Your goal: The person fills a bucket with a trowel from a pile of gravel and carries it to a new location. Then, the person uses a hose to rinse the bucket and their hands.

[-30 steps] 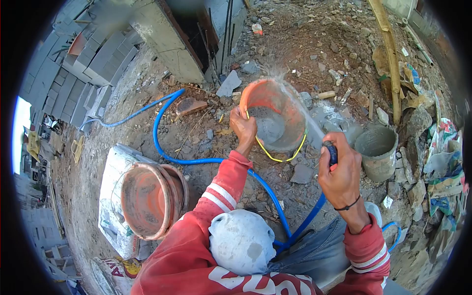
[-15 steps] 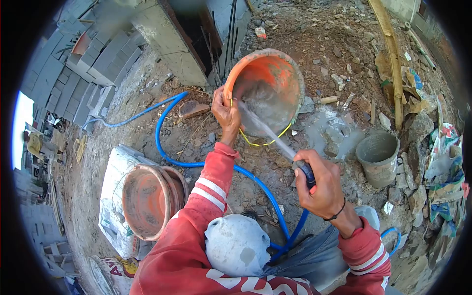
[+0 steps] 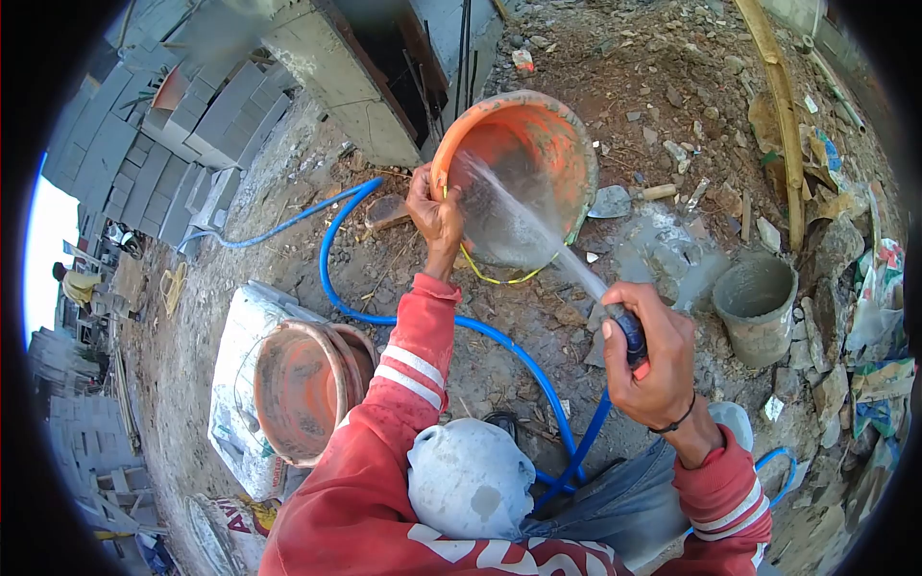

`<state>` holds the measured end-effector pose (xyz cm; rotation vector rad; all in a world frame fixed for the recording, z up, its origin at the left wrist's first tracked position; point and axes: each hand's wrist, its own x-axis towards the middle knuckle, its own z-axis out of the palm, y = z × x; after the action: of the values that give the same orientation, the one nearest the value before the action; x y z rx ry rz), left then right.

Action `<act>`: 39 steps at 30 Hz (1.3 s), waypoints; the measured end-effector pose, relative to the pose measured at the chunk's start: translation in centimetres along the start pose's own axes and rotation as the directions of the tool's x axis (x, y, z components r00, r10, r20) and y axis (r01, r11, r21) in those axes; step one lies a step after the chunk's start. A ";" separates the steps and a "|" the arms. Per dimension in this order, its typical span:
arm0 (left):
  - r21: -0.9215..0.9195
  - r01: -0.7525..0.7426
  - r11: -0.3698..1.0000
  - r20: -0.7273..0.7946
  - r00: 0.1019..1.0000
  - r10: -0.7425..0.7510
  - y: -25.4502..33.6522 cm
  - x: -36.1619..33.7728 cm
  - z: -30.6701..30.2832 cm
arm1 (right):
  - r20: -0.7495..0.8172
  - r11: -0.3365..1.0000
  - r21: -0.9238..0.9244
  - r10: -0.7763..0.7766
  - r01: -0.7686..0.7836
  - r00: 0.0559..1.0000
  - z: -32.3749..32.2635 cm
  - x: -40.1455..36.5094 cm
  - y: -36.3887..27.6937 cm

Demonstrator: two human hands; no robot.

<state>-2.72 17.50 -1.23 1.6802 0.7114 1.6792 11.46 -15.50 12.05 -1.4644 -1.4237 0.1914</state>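
Observation:
An orange bucket crusted with grey cement lies tipped, its mouth facing me. My left hand is closed on its near-left rim, beside the thin yellow handle. In my right hand is a dark hose nozzle, fingers wrapped around it. From it a jet of water shoots into the bucket and strikes the inner left wall. Cloudy grey spray or water hides the bucket's bottom. A blue hose winds over the ground and up toward my right hand.
Stacked dirty buckets lean by a white sack at left. A grey bucket stands at right, near a wooden pole and rubble. Concrete blocks are piled far left. Another person is at the far left edge.
The water jet has moved from the lower left of the bucket's inside to higher on its wall. My right hand has shifted slightly right with the nozzle; my left hand keeps the rim.

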 end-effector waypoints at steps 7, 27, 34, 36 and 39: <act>0.008 0.010 1.000 -0.033 0.999 -0.010 0.3 -0.3 0.2 | 0.228 0.993 0.043 0.099 -0.112 0.969 0.7 -0.4 -0.6; 0.399 -0.299 0.867 -0.131 0.917 0.376 2.1 3.6 0.5 | 0.258 0.992 -0.005 0.126 -0.129 0.958 2.0 -0.7 -0.3; 0.426 -0.338 0.840 -0.040 0.920 0.390 4.0 4.1 0.1 | 0.199 0.994 -0.047 0.110 -0.102 0.974 2.4 -0.7 0.1; 0.408 -0.354 0.841 -0.023 0.917 0.397 4.7 4.3 0.0 | 0.181 0.998 -0.006 0.069 -0.069 0.981 2.8 -0.9 0.1; 0.386 -0.389 0.836 0.018 0.910 0.415 4.7 4.7 -0.5 | 0.141 0.998 0.045 0.038 -0.045 0.989 2.9 -1.0 -0.6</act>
<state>-3.41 18.12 5.44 2.1786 0.7966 1.9887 8.76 -14.93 10.65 -1.4651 -1.4915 0.3587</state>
